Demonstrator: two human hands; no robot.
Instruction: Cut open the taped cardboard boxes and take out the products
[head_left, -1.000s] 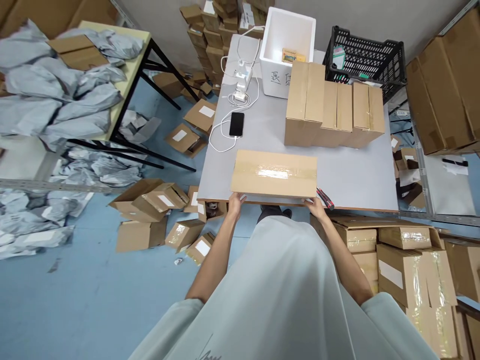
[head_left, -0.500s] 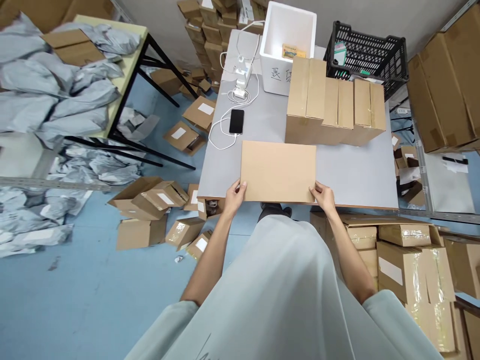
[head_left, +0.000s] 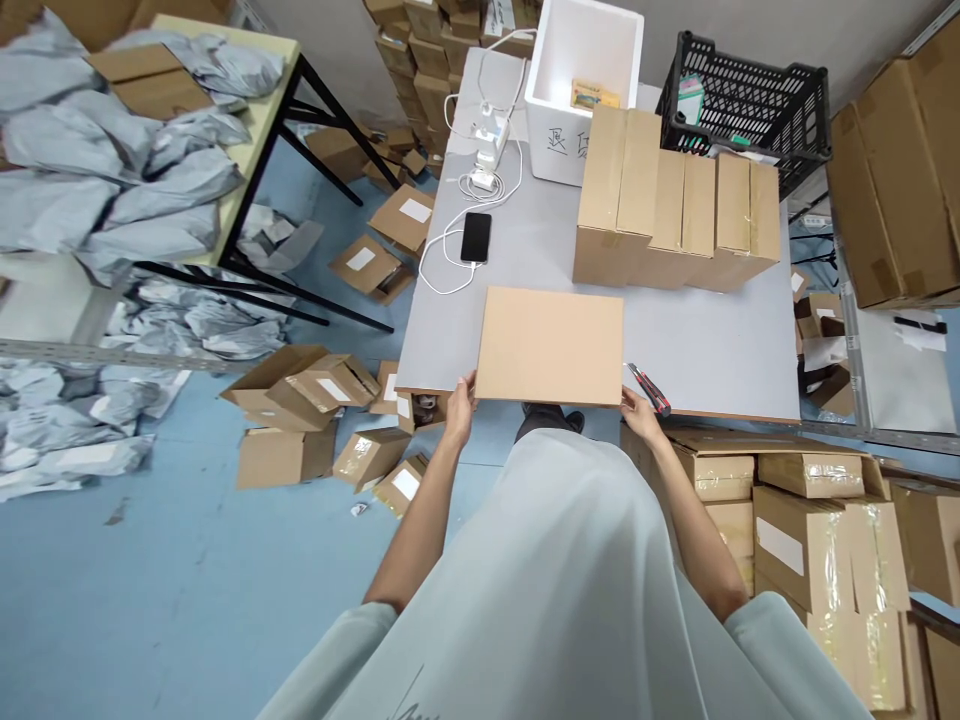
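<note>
A plain brown cardboard box (head_left: 551,345) lies flat at the near edge of the grey table (head_left: 705,345). My left hand (head_left: 459,400) grips its near left corner and my right hand (head_left: 637,412) holds its near right corner. The box's upper face shows no tape. A red and black utility knife (head_left: 649,388) lies on the table just right of my right hand.
A row of upright brown cartons (head_left: 671,215) stands behind the box, with a white foam bin (head_left: 581,85) and black crate (head_left: 750,100) farther back. A black phone (head_left: 476,237) on a white cable lies at left. Taped cartons (head_left: 810,520) are stacked at right, loose boxes (head_left: 300,420) on the floor.
The box has been turned over: a second ago its taped face was up, now a plain face is up. Both hands shifted back to its near corners, uncovering the knife.
</note>
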